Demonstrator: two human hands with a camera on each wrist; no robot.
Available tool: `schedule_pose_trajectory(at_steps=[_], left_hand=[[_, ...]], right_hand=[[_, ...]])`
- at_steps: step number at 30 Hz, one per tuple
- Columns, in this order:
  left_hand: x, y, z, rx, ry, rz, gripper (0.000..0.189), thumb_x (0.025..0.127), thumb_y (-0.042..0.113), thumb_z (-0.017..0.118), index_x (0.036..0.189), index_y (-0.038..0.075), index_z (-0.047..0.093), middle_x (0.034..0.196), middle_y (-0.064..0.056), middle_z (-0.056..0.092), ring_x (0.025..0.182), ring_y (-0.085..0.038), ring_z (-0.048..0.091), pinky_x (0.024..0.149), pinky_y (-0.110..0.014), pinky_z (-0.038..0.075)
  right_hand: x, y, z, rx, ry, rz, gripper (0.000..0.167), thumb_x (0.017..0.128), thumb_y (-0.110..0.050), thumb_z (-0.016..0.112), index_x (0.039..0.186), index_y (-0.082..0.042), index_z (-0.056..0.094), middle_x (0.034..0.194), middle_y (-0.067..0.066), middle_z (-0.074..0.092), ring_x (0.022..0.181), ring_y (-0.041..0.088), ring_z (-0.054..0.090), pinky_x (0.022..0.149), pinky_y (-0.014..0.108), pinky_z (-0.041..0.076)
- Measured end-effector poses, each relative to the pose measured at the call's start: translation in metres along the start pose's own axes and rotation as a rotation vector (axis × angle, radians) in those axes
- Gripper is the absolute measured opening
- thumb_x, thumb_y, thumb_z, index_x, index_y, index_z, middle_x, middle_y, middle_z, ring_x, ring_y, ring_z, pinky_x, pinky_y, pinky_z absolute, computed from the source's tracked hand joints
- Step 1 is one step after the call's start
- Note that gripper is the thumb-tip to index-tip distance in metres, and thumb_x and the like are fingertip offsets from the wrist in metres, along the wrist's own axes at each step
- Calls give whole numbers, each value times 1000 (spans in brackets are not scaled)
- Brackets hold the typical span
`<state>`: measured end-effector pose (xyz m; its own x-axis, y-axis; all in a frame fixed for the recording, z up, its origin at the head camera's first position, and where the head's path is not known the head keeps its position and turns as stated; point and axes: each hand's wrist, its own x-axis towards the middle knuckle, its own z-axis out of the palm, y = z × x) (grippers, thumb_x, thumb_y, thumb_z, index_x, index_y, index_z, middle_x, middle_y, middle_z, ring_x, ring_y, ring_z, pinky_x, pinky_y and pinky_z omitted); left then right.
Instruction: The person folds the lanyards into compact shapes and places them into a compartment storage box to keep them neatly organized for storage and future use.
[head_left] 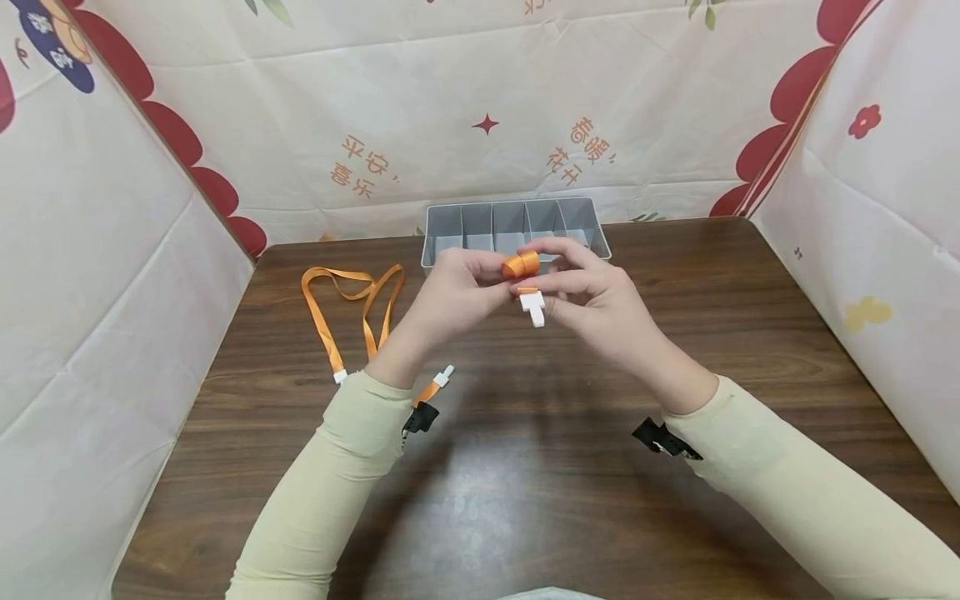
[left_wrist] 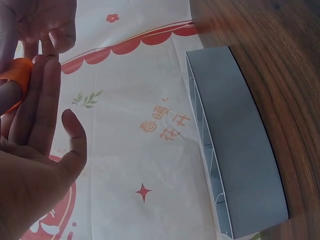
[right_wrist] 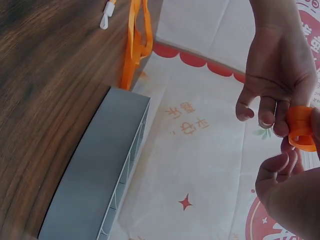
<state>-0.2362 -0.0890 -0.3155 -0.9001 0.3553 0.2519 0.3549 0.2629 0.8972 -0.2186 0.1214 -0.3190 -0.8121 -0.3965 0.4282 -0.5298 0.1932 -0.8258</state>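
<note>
An orange lanyard [head_left: 521, 265], wound into a small roll, is between both hands above the table. My left hand [head_left: 465, 292] holds it from the left; in the right wrist view the wound strap [right_wrist: 301, 125] wraps around one of that hand's fingers. From the right, my right hand [head_left: 592, 296] grips the roll with its fingertips. A white plastic clip [head_left: 533, 307] hangs below those fingertips at the strap's end. On the table by my left forearm lies a second orange lanyard [head_left: 318, 317], loosely spread and partly covered by the arm.
Behind the hands, a grey divided organizer box [head_left: 588, 225] stands at the table's back edge. A printed cloth [head_left: 465, 100] hangs behind and along both sides of the brown wooden table [head_left: 750, 350]. A white clip [head_left: 444, 375] of the second lanyard lies beside my left sleeve.
</note>
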Motion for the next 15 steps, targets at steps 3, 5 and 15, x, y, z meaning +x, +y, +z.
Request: schedule_pose_trajectory(at_steps=[3,5,15], left_hand=[[-1,1,2,20,-22,37,10,94,1,74,97,2,83,91,-9,81,77,-8,63,69,-22,52],[-1,1,3,20,-35,51,8,94,2,75,95,2,83,88,-9,80,76,-8,62,69,-22,52],[-4,4,11,-147,-85,-8,10,97,4,74,101,-1,82,87,-13,81,81,-15,76,85,-37,64]], right_hand=[[1,-1,-2,44,3,38,19,96,2,75,113,1,82,129,-8,66,122,14,60,89,18,54],[1,-1,-3,69,5,52,20,95,0,76,115,1,81,124,-9,66,121,15,60,89,19,55],[0,1,4,312,156,50,28,86,13,78,110,-2,74,101,-1,72,90,15,65,76,20,58]])
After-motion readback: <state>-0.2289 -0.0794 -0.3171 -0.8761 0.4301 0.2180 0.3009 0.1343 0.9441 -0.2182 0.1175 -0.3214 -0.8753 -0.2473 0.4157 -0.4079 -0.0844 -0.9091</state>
